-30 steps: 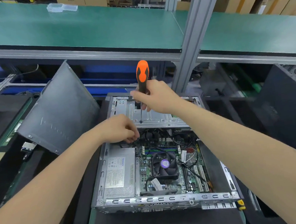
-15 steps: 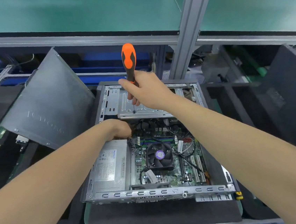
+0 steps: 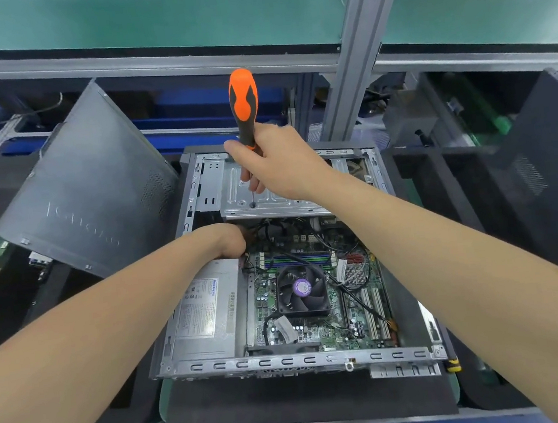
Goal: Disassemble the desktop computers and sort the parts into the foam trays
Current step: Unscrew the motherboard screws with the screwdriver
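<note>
**Screwdriver's on the cage screw**

PC (image 3: 286,362) lies open, dead centre. Screwdriver (image 3: 243,108) stands near upright, tip on the cage (image 3: 290,205) screw (image 3: 253,204), 7 o'clock from the right hand (image 3: 279,166) gripping it. Left hand (image 3: 229,242) is nearer, in the cables (image 3: 272,227). Can't tell its grip.

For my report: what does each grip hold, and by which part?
Right grip holds the screwdriver by its handle's lower end. Left grip: cannot be told.
</note>
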Motion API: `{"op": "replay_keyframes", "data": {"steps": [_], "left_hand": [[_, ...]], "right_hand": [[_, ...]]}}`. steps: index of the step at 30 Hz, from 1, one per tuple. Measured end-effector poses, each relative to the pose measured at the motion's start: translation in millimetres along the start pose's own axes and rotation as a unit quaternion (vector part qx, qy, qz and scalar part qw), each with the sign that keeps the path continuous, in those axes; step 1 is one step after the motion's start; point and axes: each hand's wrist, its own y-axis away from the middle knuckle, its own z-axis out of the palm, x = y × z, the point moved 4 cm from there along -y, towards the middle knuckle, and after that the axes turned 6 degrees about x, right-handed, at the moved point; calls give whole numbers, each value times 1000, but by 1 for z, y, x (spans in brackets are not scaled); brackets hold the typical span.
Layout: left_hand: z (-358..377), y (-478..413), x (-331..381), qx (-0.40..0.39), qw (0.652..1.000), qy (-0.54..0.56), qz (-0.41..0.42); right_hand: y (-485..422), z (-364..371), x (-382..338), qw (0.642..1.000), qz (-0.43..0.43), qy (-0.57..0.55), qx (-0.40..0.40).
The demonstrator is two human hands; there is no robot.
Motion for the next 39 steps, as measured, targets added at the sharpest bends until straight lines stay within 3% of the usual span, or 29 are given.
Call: {"op": "replay_keyframes", "data": {"steps": [11, 22, 28, 35, 39], "left_hand": [[-1, 4, 0, 13, 999, -4, 36], [7, -1, -7, -4, 980, 197, 31], [9, -4, -7, -4, 983, 171, 67], [5, -1, -2, 19, 996, 13, 83], [-3, 13, 6, 0, 990, 102, 99]], "right_hand": [[-6, -23, -15, 998, 26, -40, 42], [-20, -32, -10, 995, 66, -62, 32], [-25, -35, -10, 993, 81, -80, 28], [-23, -41, -14, 993, 71, -79, 47], [-17, -46, -20, 993, 62, -84, 60]]}}
